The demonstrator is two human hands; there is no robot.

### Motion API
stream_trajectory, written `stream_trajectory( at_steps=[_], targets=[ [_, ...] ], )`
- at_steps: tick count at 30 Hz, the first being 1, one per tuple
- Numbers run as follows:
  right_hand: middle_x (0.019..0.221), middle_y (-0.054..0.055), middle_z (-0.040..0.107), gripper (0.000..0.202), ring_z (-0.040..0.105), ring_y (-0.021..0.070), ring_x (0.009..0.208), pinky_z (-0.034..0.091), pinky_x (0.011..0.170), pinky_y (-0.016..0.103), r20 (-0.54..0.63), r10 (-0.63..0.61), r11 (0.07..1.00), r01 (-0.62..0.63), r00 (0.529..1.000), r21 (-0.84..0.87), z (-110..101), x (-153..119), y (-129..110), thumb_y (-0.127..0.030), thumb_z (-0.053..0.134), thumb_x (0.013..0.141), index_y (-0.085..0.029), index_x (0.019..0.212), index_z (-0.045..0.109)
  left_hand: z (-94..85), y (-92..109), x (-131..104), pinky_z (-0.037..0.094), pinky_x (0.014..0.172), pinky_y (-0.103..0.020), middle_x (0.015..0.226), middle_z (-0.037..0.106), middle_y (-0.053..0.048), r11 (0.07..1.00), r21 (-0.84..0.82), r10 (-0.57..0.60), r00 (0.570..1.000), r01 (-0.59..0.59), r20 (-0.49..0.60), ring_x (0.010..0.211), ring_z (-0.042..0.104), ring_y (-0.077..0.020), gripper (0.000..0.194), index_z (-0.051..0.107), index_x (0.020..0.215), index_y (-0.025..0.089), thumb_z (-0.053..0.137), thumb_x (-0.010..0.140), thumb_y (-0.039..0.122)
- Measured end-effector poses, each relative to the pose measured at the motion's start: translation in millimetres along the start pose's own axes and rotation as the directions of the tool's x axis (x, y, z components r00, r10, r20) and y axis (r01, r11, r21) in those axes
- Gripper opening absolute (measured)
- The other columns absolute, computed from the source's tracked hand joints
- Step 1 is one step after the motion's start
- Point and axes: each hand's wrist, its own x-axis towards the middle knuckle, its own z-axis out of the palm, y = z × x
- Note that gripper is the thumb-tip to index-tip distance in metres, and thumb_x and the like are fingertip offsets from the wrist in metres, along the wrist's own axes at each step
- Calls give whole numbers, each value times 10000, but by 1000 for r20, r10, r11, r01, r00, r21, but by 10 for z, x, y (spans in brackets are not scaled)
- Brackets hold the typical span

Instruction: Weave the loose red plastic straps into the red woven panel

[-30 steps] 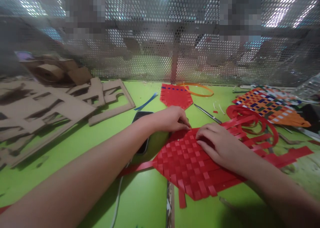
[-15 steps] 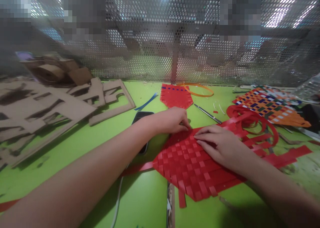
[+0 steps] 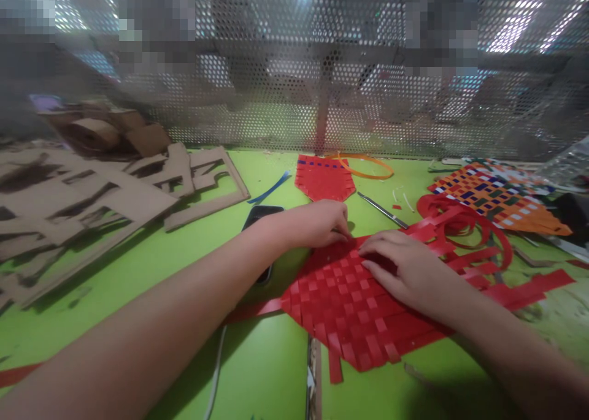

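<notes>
A red woven piece (image 3: 350, 303), made of flat interlaced strips, lies on the green table under both of my hands. My left hand (image 3: 324, 224) reaches to its far edge with bent fingers, pinching there; the exact strip between the fingertips is hidden. Resting on top of the weave, my right hand (image 3: 402, 263) has its fingers stretched out, thumb apart, and presses lightly near the same edge. Loose red strips (image 3: 529, 288) stick out from the right side, some curling into loops. One long strip (image 3: 257, 309) runs left beneath my left forearm.
A smaller red woven piece (image 3: 324, 181) and an orange loop (image 3: 368, 165) lie behind. A craft knife (image 3: 381, 210) rests beyond my hands. A phone (image 3: 264, 213) sits partly under my left forearm. Cardboard offcuts (image 3: 129, 199) fill the left; a multicoloured weave (image 3: 499, 193) lies right. Perforated metal (image 3: 276, 95) stands behind.
My right hand's fingers have shifted slightly and its thumb has lifted a little from the weave. My left hand stays at the far edge, nearly still.
</notes>
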Motion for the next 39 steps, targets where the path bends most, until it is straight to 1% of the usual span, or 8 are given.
stream_trajectory(
  at_steps=[3, 6, 11, 16, 24, 30, 35, 39],
  targets=[
    [1152, 121, 779, 242, 719, 264, 1072, 598, 985, 448, 16, -16, 1000, 16, 1000, 9, 10, -18, 15, -190, 568, 1049, -195, 1158, 784, -4, -1, -7, 484, 782, -260, 1038, 747, -56, 1000, -7, -8, 1000, 8, -1, 856, 685, -171, 217, 895, 1014, 268, 702, 989, 172],
    [1173, 128, 763, 268, 698, 272, 1085, 582, 992, 471, 37, -24, 1000, 24, 999, 5, 14, -47, 44, -203, 547, 1066, -201, 1191, 784, -2, 19, 8, 485, 764, -271, 1018, 760, -59, 999, -15, -29, 1000, 29, -11, 848, 693, -182, 192, 896, 1005, 266, 713, 991, 211],
    [1136, 123, 748, 245, 658, 314, 1095, 542, 989, 545, 81, -16, 998, 20, 997, -55, -4, -45, 55, -223, 539, 1073, -221, 1189, 755, 49, 39, 66, 496, 731, -290, 949, 794, -74, 993, -35, -117, 992, 116, -40, 809, 711, -204, 138, 890, 957, 213, 755, 955, 244],
    [1076, 118, 731, 216, 662, 308, 1020, 549, 934, 526, 122, 14, 996, -3, 992, -85, -26, 3, 11, -234, 521, 1086, -210, 1139, 730, 91, 43, 97, 511, 762, -273, 956, 809, -64, 983, -51, -177, 983, 175, -40, 839, 724, -197, 119, 873, 950, 194, 758, 924, 206],
    [1091, 118, 694, 244, 649, 299, 1013, 545, 920, 508, 107, -25, 996, 33, 994, -79, 7, 22, -19, -207, 482, 1100, -204, 1143, 722, 85, 52, 100, 504, 757, -265, 967, 815, -65, 968, -82, -242, 969, 238, -40, 864, 726, -204, 100, 866, 960, 199, 802, 892, 235],
    [1129, 145, 739, 275, 670, 327, 1046, 562, 936, 550, 92, -64, 991, 74, 994, -113, -13, 9, 86, -243, 515, 1094, -181, 1195, 763, 81, 21, 90, 496, 739, -245, 934, 831, -40, 951, -170, -268, 963, 259, -33, 843, 728, -178, 93, 869, 957, 195, 829, 898, 255],
    [1121, 129, 779, 331, 713, 284, 1020, 593, 914, 472, 52, -118, 991, 121, 992, -55, -15, -7, 135, -187, 528, 1075, -219, 1227, 820, 72, 55, 70, 506, 710, -220, 914, 844, -32, 927, -248, -289, 957, 280, -2, 811, 746, -157, 80, 875, 935, 197, 811, 917, 241],
    [1150, 149, 774, 330, 715, 289, 1053, 597, 953, 476, 37, -106, 994, 107, 994, -16, -12, -32, 94, -217, 555, 1064, -197, 1245, 831, 47, 121, 62, 506, 692, -219, 899, 846, -21, 922, -254, -301, 954, 293, 7, 780, 745, -153, 80, 881, 936, 211, 812, 901, 231]
  ],
)
